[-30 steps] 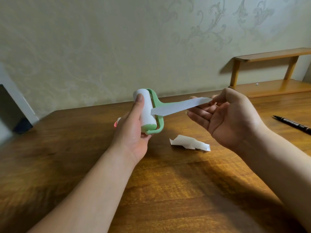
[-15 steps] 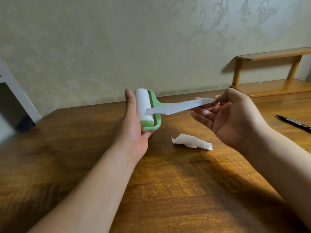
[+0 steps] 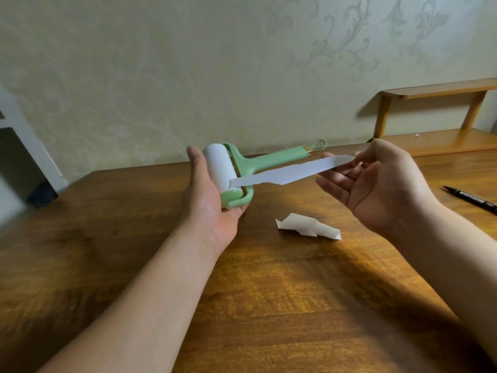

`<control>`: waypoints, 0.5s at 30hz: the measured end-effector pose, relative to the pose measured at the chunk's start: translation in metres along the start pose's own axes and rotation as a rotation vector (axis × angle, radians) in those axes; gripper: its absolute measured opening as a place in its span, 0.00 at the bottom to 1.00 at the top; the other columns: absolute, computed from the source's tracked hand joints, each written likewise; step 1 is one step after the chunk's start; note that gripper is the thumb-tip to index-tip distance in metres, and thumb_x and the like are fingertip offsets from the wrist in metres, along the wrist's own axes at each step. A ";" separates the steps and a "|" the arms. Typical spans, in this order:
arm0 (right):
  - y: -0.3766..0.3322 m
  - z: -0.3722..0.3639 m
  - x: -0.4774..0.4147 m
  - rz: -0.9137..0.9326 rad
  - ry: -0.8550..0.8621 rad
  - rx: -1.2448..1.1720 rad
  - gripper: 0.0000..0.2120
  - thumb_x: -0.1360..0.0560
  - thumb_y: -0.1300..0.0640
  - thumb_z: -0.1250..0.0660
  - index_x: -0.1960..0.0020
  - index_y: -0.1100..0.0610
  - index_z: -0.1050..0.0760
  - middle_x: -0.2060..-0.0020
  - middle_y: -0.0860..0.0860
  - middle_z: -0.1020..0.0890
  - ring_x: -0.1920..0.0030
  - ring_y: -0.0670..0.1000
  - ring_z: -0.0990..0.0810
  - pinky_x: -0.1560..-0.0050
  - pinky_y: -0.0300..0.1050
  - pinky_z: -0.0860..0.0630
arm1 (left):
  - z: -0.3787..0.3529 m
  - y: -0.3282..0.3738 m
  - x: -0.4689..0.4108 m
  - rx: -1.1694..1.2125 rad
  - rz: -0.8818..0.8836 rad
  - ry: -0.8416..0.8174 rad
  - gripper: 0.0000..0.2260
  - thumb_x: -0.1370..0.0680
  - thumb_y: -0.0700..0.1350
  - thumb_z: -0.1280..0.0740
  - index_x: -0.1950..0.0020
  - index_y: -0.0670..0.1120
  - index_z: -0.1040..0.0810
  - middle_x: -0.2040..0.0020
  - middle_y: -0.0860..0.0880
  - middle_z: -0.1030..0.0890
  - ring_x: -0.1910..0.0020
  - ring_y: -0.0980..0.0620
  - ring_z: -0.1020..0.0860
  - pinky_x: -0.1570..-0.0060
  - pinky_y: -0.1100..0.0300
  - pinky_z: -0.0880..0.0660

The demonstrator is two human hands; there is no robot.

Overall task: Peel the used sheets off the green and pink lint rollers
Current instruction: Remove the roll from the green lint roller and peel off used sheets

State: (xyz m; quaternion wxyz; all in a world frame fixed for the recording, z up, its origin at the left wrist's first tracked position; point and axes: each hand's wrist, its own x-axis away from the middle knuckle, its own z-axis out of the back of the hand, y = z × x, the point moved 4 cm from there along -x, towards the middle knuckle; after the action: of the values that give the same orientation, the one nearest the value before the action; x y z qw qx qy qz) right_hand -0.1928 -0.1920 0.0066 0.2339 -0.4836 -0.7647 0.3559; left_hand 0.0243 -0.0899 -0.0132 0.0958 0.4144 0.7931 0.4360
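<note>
Head view: one wide frame looking down over both bare forearms onto a wooden table.
Left hand: palm up and turned inward, raised above the table left of centre; fingers straight and pressed together, cupping the white roll from the left and from underneath; the thumb cannot be seen.
Green lint roller: resting in the left hand, the roll end near the palm, the green frame around its right side.
Roller handle: green, pointing to the far right, ending in a small loop near the wall.
White strip: a long narrow torn piece of sheet, one end still joined to the roll, the other end at the right hand; stretched nearly straight between them, rising slightly to the right.
Right hand: palm facing left, right of centre; thumb and forefinger pinching the far end of the strip, the other fingers loosely curled and slightly apart below it.
Crumpled sheet: white, lying on the table between the two hands, nearer than both, touching neither.
Pen: black, lying on the table at the right edge, well apart from the hands.
Wooden shelf: low, at the far right against the wall.
Wall: pale, with a faint floral pattern.
</note>
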 end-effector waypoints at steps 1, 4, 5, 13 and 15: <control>0.000 0.000 0.000 0.002 0.005 -0.007 0.15 0.18 0.62 0.45 0.34 0.63 0.28 0.57 0.58 0.09 0.55 0.57 0.08 0.55 0.53 0.12 | -0.002 0.001 0.000 -0.021 -0.008 -0.015 0.29 0.19 0.69 0.29 0.24 0.54 0.21 0.34 0.41 0.14 0.41 0.42 0.12 0.50 0.48 0.13; -0.004 0.003 -0.002 0.012 0.022 -0.030 0.13 0.18 0.62 0.45 0.36 0.62 0.29 0.57 0.58 0.09 0.56 0.56 0.08 0.55 0.53 0.12 | -0.002 0.002 -0.001 -0.038 -0.020 -0.035 0.25 0.18 0.60 0.24 0.24 0.51 0.20 0.32 0.41 0.15 0.36 0.41 0.14 0.42 0.47 0.14; -0.005 0.004 -0.002 0.018 0.026 -0.032 0.12 0.18 0.62 0.45 0.38 0.62 0.28 0.57 0.58 0.09 0.56 0.56 0.08 0.55 0.53 0.12 | 0.000 0.002 -0.002 -0.039 -0.025 -0.036 0.24 0.18 0.58 0.24 0.24 0.51 0.20 0.32 0.41 0.14 0.36 0.41 0.13 0.39 0.45 0.15; -0.014 0.017 -0.009 0.058 0.077 -0.067 0.17 0.19 0.60 0.45 0.33 0.64 0.29 0.54 0.59 0.09 0.51 0.59 0.08 0.54 0.53 0.12 | 0.004 0.002 -0.007 -0.004 -0.025 -0.007 0.22 0.15 0.56 0.28 0.23 0.51 0.22 0.32 0.40 0.15 0.37 0.38 0.14 0.42 0.42 0.14; -0.015 0.019 -0.010 0.056 0.087 -0.084 0.17 0.19 0.61 0.45 0.33 0.64 0.29 0.54 0.59 0.10 0.51 0.60 0.08 0.55 0.53 0.12 | 0.005 0.002 -0.008 0.028 -0.020 0.000 0.22 0.14 0.56 0.28 0.22 0.50 0.23 0.32 0.39 0.16 0.38 0.38 0.14 0.42 0.41 0.14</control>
State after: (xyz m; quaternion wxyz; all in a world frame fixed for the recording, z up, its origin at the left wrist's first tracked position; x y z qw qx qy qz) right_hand -0.2104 -0.2118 0.0054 0.2363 -0.5293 -0.7542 0.3084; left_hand 0.0332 -0.0927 -0.0161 0.0945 0.4078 0.8032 0.4239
